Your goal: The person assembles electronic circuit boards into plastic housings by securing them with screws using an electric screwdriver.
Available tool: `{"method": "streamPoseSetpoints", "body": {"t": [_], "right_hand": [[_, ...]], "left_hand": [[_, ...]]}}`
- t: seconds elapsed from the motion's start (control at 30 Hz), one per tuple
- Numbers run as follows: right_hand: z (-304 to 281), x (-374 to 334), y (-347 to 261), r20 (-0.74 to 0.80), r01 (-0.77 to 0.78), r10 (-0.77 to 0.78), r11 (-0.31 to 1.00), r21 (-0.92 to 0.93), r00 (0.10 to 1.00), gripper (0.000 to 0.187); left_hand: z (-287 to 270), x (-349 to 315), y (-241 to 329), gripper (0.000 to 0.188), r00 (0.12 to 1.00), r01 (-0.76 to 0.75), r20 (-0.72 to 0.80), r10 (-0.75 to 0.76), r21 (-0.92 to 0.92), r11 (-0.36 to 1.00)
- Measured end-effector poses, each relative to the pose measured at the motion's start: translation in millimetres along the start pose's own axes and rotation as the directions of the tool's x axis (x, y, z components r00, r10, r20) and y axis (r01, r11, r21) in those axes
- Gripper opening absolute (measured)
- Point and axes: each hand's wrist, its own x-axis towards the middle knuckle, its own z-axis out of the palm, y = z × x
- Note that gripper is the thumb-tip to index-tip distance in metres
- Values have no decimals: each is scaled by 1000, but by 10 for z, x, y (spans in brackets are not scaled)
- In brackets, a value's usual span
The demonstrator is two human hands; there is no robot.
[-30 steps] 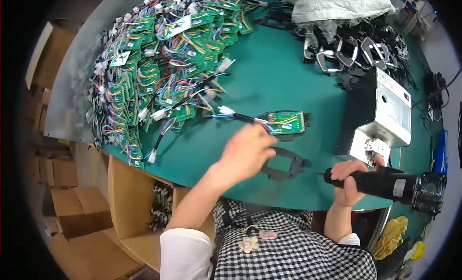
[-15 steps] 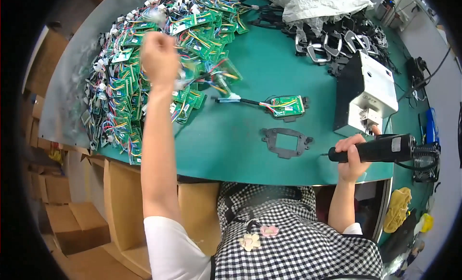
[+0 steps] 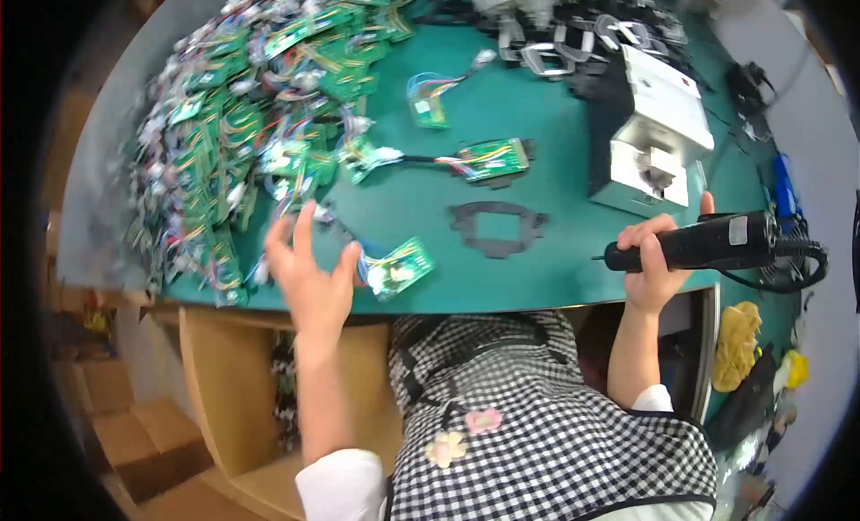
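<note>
My right hand (image 3: 653, 268) grips a black electric screwdriver (image 3: 708, 241), its bit pointing left over the green table. Near the table's front edge my left hand (image 3: 311, 272) has its fingers spread, with nothing plainly held. Just right of its thumb lies a green circuit board (image 3: 400, 269) with coloured wires, which run back beside the fingers. A black plastic frame (image 3: 497, 228) with a rectangular opening lies flat between my hands. Behind it, a second circuit board (image 3: 494, 160) rests on another black frame, its cable stretching left.
A big heap of wired circuit boards (image 3: 215, 145) covers the table's left side. One wired board (image 3: 429, 109) lies apart from it. A metal box device (image 3: 658, 118) stands at right, before a pile of black and grey frames (image 3: 573, 51). Cardboard boxes (image 3: 152, 440) are lower left.
My left hand has come down from the heap to the near edge and opened. A wired board now lies beside it, another lies farther back. The whole view has shifted; the right hand keeps the screwdriver.
</note>
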Motion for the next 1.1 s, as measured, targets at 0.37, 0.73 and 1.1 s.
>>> {"method": "streamPoseSetpoints", "body": {"t": [0.37,0.73,1.1], "right_hand": [[-205,902,-217,-60,323,-322,947,-3,945,81],[-230,1146,-84,312,50,-51,999,12,949,76],[436,448,65,82,-100,85,972,211,993,85]], "left_hand": [[-7,155,244,58,732,-371,656,182,160,915],[566,279,711,60,836,-377,325,441,-244,894],[753,249,776,50,761,-374,465,452,-255,892]]}}
